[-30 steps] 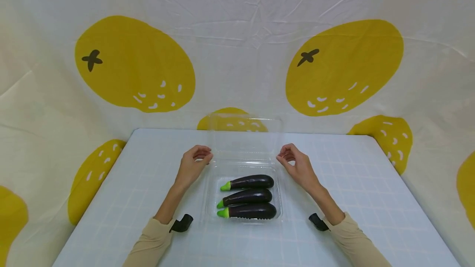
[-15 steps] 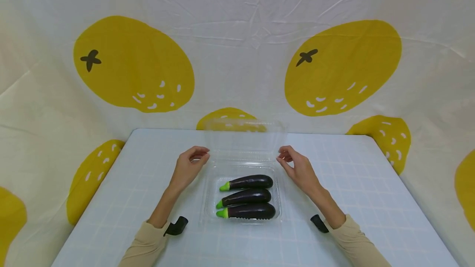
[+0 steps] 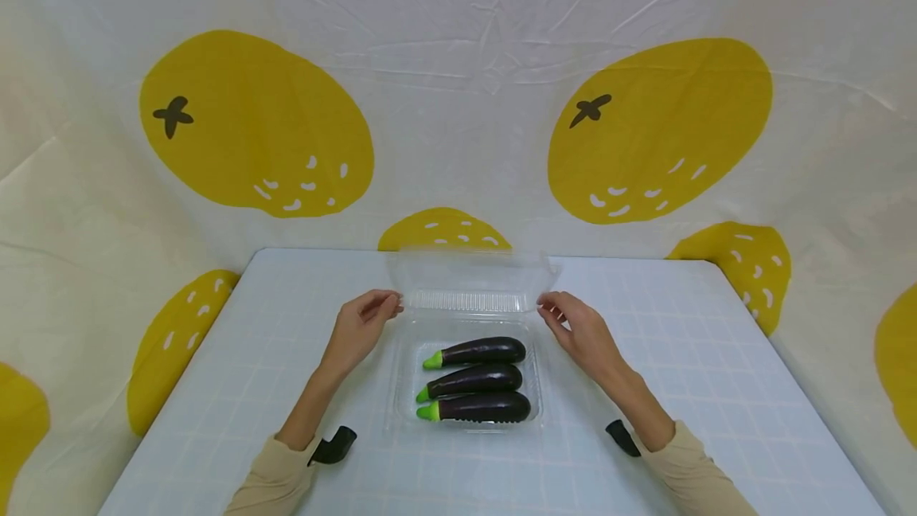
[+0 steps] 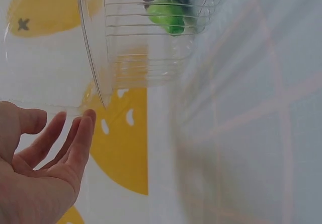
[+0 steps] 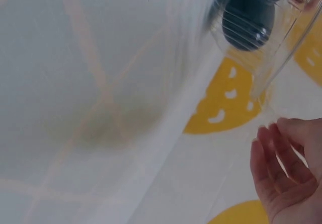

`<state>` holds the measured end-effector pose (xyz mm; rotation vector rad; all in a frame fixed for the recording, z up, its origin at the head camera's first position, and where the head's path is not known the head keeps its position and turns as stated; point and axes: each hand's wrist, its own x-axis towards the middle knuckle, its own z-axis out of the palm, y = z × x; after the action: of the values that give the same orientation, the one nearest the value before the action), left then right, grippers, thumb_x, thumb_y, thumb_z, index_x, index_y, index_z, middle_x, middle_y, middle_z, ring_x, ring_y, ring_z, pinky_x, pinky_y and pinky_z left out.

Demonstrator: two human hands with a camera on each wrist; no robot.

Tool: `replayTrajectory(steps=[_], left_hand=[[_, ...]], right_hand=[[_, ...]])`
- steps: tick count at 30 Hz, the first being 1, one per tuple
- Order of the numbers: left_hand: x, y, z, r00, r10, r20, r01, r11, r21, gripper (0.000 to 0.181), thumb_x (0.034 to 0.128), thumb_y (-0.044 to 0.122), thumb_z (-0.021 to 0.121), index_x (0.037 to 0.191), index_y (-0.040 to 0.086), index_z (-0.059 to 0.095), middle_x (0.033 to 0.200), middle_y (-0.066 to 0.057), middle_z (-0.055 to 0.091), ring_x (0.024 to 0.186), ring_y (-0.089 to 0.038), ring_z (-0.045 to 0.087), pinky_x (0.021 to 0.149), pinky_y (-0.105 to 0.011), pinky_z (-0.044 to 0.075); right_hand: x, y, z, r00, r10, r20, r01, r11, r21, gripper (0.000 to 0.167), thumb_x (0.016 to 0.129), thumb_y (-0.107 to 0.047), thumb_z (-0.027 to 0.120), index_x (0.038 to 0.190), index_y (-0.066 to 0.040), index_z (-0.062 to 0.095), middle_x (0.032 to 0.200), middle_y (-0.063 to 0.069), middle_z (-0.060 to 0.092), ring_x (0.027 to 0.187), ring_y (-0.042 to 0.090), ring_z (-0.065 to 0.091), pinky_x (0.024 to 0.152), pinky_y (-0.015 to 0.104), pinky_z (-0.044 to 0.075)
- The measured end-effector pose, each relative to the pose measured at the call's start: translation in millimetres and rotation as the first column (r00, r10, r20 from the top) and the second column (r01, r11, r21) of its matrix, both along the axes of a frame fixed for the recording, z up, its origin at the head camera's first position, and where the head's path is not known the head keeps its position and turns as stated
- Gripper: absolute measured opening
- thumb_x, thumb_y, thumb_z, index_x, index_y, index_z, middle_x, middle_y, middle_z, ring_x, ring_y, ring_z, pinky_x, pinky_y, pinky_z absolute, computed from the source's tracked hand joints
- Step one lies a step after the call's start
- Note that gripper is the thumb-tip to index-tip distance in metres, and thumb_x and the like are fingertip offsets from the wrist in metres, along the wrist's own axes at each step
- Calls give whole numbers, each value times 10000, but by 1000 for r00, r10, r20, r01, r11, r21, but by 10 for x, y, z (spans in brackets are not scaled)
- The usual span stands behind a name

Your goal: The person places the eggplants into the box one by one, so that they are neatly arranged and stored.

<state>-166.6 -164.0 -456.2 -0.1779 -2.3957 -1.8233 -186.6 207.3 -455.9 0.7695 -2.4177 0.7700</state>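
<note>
A clear plastic clamshell container [image 3: 469,426] lies on the table with its lid [image 3: 473,273] leaning back at the far side. Three dark eggplants [image 3: 483,406] with green tips lie side by side in its base. At the lid's left edge, my left hand [image 3: 361,329] has its fingertips touching or close to the plastic. The left wrist view shows a gap between that hand's thumb [image 4: 32,120] and its fingers. My right hand [image 3: 583,333] pinches the lid's right edge near the hinge, thumb against fingertips in the right wrist view. The clear plastic makes exact contact hard to see.
A white table [image 3: 680,341] with a faint grid pattern carries the container. Behind it hangs a pale cloth [image 3: 458,134] with large yellow fruit prints. Black wrist mounts [image 3: 334,446] stick out from both sleeves, low over the table.
The lid has tilted farther back, its top edge dropping from above the table's far edge to about level with it. My left hand has shifted slightly left. The eggplants stay put.
</note>
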Motion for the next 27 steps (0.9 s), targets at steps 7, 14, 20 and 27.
replayTrajectory(steps=[7, 14, 20, 27], left_hand=[[42, -23, 4, 999, -34, 6, 34, 998, 55, 427, 1102, 293, 504, 1187, -83, 687, 1160, -234, 703, 1108, -382, 685, 966, -371, 553], [85, -53, 12, 996, -19, 90, 15, 999, 48, 491, 1085, 393, 518, 1193, -50, 703, 1178, -211, 713, 1134, -382, 680, 1000, -374, 537], [145, -117, 10, 991, -29, 127, 34, 999, -38, 409, 1060, 350, 589, 1288, 25, 690, 1248, -130, 702, 1119, -314, 655, 1012, -399, 528], [182, -154, -20, 991, -78, 111, 81, 997, -20, 340, 1036, 253, 644, 1291, 32, 689, 1275, -125, 693, 1148, -248, 635, 973, -276, 527]], right_hand=[[63, 6, 3, 998, 38, 45, -37, 999, -24, 136, 897, -8, 773, 1016, -42, 718, 890, 28, 703, 777, 147, 639, 673, 376, 609], [135, 61, 9, 990, 103, 93, -98, 994, -50, 167, 918, 23, 733, 1083, -1, 725, 948, 72, 735, 799, 133, 637, 682, 331, 600], [199, 135, 9, 951, 190, 242, -173, 981, -86, 193, 976, 39, 639, 1164, 25, 677, 1072, 133, 728, 873, 170, 671, 750, 298, 597], [262, 183, 0, 899, 193, 394, -145, 978, -150, 279, 1058, -50, 546, 1313, 23, 632, 1163, 116, 712, 878, 249, 676, 721, 287, 592]])
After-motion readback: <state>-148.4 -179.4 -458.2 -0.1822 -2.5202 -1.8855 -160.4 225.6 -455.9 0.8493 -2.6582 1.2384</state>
